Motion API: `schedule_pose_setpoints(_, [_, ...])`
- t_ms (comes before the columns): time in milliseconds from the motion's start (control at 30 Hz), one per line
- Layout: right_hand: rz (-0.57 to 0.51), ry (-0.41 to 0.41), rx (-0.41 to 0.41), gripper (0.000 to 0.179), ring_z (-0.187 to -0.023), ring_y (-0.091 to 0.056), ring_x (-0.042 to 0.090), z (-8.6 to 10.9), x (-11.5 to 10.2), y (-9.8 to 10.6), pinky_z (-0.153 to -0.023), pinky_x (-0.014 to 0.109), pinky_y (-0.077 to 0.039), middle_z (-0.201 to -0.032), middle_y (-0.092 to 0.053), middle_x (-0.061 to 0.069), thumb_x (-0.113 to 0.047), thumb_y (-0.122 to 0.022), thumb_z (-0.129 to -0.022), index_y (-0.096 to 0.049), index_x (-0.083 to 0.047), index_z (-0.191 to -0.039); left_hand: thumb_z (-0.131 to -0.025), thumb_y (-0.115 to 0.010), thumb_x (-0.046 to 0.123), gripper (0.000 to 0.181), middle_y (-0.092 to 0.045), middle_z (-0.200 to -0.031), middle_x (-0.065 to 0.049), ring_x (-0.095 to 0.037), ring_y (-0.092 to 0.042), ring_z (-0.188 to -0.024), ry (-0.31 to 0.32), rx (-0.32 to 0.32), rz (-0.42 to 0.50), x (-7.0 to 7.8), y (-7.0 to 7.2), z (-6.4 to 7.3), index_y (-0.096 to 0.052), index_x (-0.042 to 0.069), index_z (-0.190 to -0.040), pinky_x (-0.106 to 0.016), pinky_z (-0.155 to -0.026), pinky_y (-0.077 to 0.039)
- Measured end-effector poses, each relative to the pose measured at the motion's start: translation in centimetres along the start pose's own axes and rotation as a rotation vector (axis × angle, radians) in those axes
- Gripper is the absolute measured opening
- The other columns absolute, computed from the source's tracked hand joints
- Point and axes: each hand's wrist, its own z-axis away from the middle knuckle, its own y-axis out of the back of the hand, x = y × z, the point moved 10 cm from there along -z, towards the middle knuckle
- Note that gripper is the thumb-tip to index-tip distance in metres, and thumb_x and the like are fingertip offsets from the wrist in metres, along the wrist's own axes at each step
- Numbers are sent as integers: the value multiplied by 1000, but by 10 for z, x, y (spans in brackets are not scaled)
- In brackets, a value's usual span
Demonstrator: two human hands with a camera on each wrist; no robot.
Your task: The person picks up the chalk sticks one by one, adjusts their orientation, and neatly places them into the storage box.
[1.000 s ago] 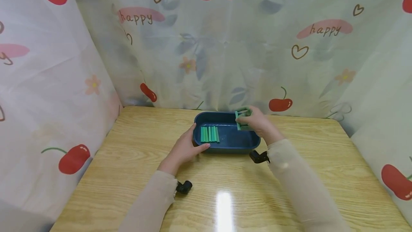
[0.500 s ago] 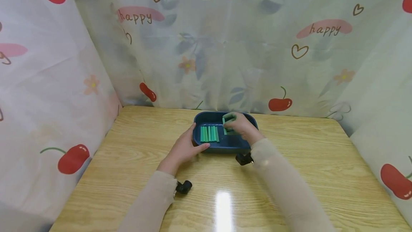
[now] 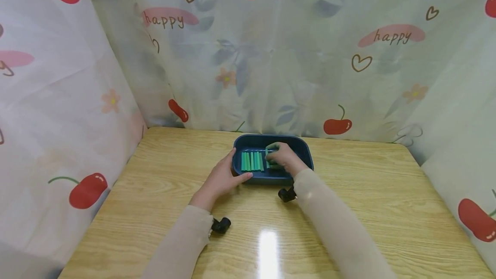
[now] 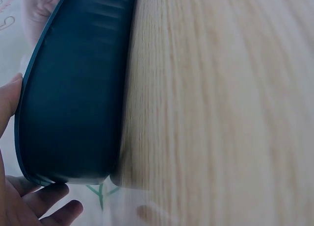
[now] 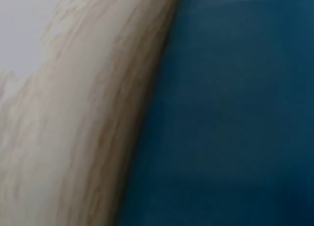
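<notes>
A dark blue oval-cornered tub (image 3: 279, 181) stands on the wooden table in the head view. Inside its left half lies a row of several short green sticks (image 3: 252, 162), chalk-like, side by side. My left hand (image 3: 221, 179) grips the tub's left end; the left wrist view has the thumb (image 4: 11, 96) at the rim and fingers (image 4: 46, 199) round the end. Low inside the tub, my right hand (image 3: 284, 157) pinches another green stick (image 3: 267, 164) upright in view, just right of the row. The right wrist view shows only the tub's blue wall (image 5: 230, 108) and table.
The wooden table (image 3: 135, 210) reaches around the tub on all sides. A patterned curtain (image 3: 267, 72) hangs close behind the tub, with more curtain at left and right. A bright glare strip (image 3: 268, 251) lies on the near tabletop.
My right hand has moved left and down into the tub, bringing its green stick from the right part to beside the row. The left hand and tub have stayed put.
</notes>
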Motion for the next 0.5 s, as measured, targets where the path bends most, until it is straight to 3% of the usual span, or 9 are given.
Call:
schedule_pose_setpoints(300, [18, 7, 30, 46, -73, -61, 19, -5, 7, -3, -62, 30, -57, -102, -60, 15, 6, -66, -87, -56, 4, -132, -86, -74, 55, 103, -26, -164, -7, -29, -27, -149, 1, -2, -2, 0, -1, 1, -16, 19, -162, -51, -117, -28])
schedule_pose_setpoints(500, [50, 8, 46, 43, -75, -61, 21, -6, 6, -3, -62, 31, -56, -106, -61, 17, 5, -67, -89, -58, 2, -131, -85, -74, 55, 103, -26, -164, -7, -29, -27, -149, 1, 0, 7, -1, 0, 1, -15, 20, -162, -52, -117, -28])
